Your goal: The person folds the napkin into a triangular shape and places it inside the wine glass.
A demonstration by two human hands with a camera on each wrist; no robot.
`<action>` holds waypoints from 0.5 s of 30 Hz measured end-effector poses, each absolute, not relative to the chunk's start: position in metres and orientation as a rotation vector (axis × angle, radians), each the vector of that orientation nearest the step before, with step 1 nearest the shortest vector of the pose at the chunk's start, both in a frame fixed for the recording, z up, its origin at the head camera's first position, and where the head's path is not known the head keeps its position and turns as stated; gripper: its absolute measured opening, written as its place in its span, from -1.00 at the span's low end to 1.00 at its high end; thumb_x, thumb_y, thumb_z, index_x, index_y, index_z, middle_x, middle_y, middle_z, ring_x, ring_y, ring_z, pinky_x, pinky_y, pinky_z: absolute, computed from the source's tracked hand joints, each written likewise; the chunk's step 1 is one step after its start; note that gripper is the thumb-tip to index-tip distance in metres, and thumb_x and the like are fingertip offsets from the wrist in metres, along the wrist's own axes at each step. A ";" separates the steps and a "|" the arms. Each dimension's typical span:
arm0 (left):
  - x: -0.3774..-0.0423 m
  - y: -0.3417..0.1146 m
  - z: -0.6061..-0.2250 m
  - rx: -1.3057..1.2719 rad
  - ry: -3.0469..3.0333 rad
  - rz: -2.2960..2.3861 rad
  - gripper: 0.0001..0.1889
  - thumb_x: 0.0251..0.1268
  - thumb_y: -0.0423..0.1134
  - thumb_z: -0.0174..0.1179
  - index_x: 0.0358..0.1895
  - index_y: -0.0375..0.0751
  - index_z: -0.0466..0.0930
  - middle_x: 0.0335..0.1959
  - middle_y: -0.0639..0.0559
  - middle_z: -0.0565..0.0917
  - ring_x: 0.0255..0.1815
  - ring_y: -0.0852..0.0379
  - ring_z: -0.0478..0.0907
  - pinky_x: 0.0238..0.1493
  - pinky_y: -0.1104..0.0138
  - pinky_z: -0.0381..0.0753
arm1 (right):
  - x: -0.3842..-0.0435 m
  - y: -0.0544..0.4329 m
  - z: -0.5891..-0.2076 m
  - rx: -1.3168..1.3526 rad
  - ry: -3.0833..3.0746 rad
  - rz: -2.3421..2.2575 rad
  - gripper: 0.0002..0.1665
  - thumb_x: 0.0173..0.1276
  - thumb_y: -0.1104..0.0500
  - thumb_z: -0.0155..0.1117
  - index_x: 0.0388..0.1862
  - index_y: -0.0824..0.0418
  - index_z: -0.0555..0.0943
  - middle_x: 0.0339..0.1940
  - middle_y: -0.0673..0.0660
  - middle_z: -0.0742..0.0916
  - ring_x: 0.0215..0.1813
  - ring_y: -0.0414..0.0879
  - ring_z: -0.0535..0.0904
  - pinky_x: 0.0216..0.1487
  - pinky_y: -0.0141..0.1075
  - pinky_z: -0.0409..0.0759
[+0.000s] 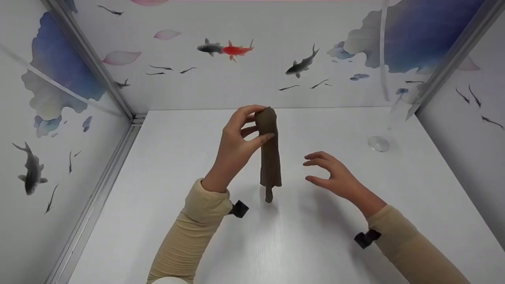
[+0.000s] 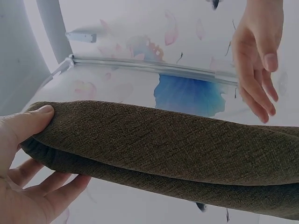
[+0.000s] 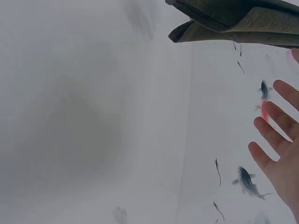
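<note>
A folded piece of brown woven cloth (image 1: 270, 157) hangs lengthwise above the white table, its lower corner pointing down. My left hand (image 1: 238, 136) pinches its upper end, thumb on one side and fingers on the other. Up close in the left wrist view, the cloth (image 2: 168, 140) shows layered folds with a long gap between them. My right hand (image 1: 335, 175) is to the right of the cloth, apart from it, with fingers spread and nothing held. In the right wrist view, the loose end of the cloth (image 3: 233, 23) is above the right hand (image 3: 282, 135).
A clear stemmed glass (image 1: 378, 144) stands at the table's back right; its upper part is faint against the wall. White panels with painted fish (image 1: 302, 65) enclose the white table (image 1: 169, 157) at the back and sides. Metal rails (image 1: 94, 59) line the corners.
</note>
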State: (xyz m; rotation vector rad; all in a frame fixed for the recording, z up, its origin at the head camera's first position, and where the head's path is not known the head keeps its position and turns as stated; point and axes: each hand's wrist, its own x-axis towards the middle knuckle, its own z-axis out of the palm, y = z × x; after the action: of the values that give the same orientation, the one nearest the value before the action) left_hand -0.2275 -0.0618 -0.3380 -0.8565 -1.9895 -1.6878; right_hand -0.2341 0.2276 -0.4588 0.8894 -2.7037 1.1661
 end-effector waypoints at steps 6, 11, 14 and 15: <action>-0.229 -0.068 -0.341 -0.817 -1.985 -1.678 -0.44 0.07 -0.58 0.37 0.18 -0.30 0.46 0.10 -0.06 0.50 0.05 0.09 0.53 0.03 0.26 0.59 | -0.244 0.255 -0.451 0.759 -2.597 1.082 -0.61 0.31 0.11 0.39 0.11 0.13 0.63 0.16 0.08 0.59 0.26 0.02 0.41 0.24 0.05 0.34; -0.230 -0.072 -0.343 -0.777 -2.005 -1.637 -0.43 0.06 -0.60 0.36 0.20 -0.32 0.45 0.11 -0.08 0.49 0.06 0.07 0.52 0.04 0.27 0.58 | -0.256 0.281 -0.443 0.633 -2.492 0.990 -0.62 0.30 0.18 0.39 0.08 0.22 0.64 0.09 0.13 0.62 0.19 0.09 0.43 0.19 0.10 0.31; -0.231 -0.075 -0.343 -0.758 -1.999 -1.615 -0.42 0.03 -0.63 0.36 0.19 -0.33 0.47 0.09 -0.09 0.49 0.04 0.07 0.52 0.02 0.28 0.59 | -0.264 0.297 -0.436 0.566 -2.438 0.945 -0.63 0.29 0.20 0.39 0.06 0.26 0.64 0.06 0.19 0.63 0.16 0.15 0.44 0.16 0.12 0.30; -0.232 -0.075 -0.343 -0.752 -1.996 -1.607 -0.42 0.02 -0.64 0.36 0.19 -0.33 0.48 0.08 -0.09 0.49 0.04 0.07 0.52 0.02 0.28 0.59 | -0.266 0.302 -0.434 0.544 -2.419 0.930 -0.63 0.28 0.21 0.39 0.05 0.27 0.64 0.05 0.21 0.63 0.15 0.16 0.44 0.15 0.13 0.29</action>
State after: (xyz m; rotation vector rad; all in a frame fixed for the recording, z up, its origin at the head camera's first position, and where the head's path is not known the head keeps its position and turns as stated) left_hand -0.2317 -0.0752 -0.3426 -0.7516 -1.9963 -1.6074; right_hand -0.2662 0.3025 -0.4340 0.5439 -2.4189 0.9305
